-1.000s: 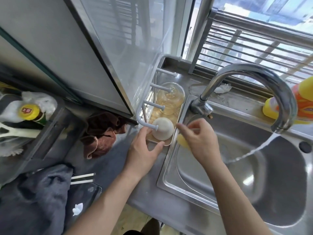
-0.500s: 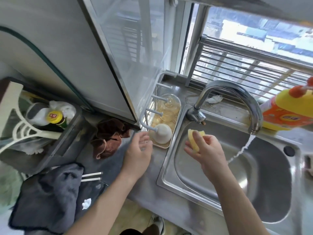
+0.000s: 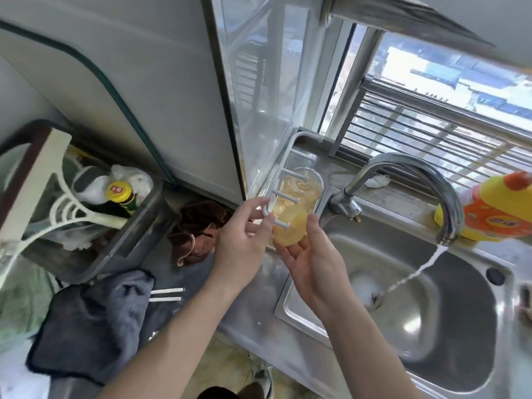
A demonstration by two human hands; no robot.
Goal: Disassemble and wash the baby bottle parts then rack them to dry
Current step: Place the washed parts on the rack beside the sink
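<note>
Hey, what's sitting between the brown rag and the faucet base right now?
In the head view, the white peg rack on its tray stands between the brown rag and the faucet base, with both hands at its near end, the right hand holding a yellow bottle part.

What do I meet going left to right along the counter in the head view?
Grey cloth → brown rag → left hand → yellow bottle part → faucet → detergent bottle.

You are standing in a home kitchen: a stainless sink (image 3: 449, 335) fills the lower right, its faucet (image 3: 403, 180) running, a dish soap bottle (image 3: 498, 208) at the right edge, a drying rack (image 3: 283, 182) at centre, rags on the tabletop (image 3: 276, 335).
</note>
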